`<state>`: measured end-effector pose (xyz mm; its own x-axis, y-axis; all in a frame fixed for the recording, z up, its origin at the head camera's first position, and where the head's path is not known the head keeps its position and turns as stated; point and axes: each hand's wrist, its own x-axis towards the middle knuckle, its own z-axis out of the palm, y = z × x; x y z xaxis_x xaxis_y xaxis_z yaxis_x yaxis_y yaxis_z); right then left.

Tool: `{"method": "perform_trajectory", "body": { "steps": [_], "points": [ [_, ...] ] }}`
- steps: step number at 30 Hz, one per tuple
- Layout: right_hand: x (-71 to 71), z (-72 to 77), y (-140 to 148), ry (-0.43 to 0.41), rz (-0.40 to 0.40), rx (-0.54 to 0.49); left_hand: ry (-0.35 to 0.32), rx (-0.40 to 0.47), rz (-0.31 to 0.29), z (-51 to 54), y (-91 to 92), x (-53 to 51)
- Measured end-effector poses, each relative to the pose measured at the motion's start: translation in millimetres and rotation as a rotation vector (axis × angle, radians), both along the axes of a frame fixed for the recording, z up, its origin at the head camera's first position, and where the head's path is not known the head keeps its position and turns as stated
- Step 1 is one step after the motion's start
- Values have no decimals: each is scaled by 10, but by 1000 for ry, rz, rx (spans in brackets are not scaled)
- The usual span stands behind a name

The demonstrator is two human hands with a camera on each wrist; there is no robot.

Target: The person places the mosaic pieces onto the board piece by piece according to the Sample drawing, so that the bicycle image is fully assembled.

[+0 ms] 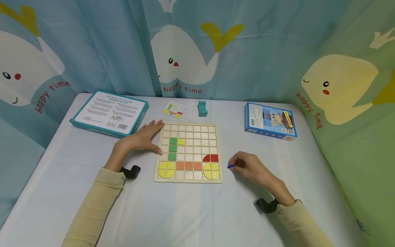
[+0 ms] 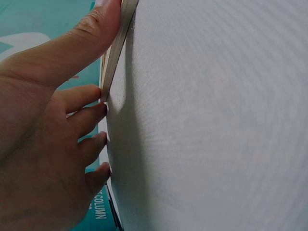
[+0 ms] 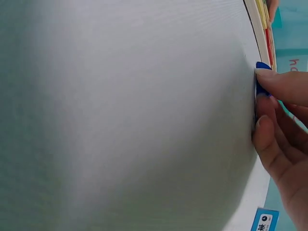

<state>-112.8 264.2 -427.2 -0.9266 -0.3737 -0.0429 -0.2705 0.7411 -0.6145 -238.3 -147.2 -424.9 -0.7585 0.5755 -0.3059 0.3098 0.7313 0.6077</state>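
A wooden grid board [image 1: 188, 180] lies mid-table. On it are three green square tiles [image 1: 172, 148], a yellow quarter-round tile [image 1: 181, 141], three orange square tiles [image 1: 189, 166], two red tiles [image 1: 214, 158] and two yellow circles [image 1: 166, 169] of quarter-round tiles. My left hand [image 1: 140, 137] rests at the board's left edge, its thumb on the rim and its fingers spread near the upper left corner. Right of the board, my right hand [image 1: 250, 167] pinches a small blue tile [image 3: 262, 65] between thumb and fingers, low over the table. Those fingers partly hide the tile's shape.
Behind the board lie a pattern card [image 1: 174, 108] and a teal stand [image 1: 202, 109]. A teal-edged flat box [image 1: 109, 113] sits back left, a blue box [image 1: 270, 120] back right. A printed curtain [image 1: 262, 68] hangs behind the table.
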Motion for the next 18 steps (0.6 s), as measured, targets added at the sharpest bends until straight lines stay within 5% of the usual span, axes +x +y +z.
{"method": "perform_trajectory", "body": {
  "steps": [18],
  "points": [
    [-78, 87, -257, -16, 109, -138, 9, -10, -4, -24, -10, -14]
  ]
}}
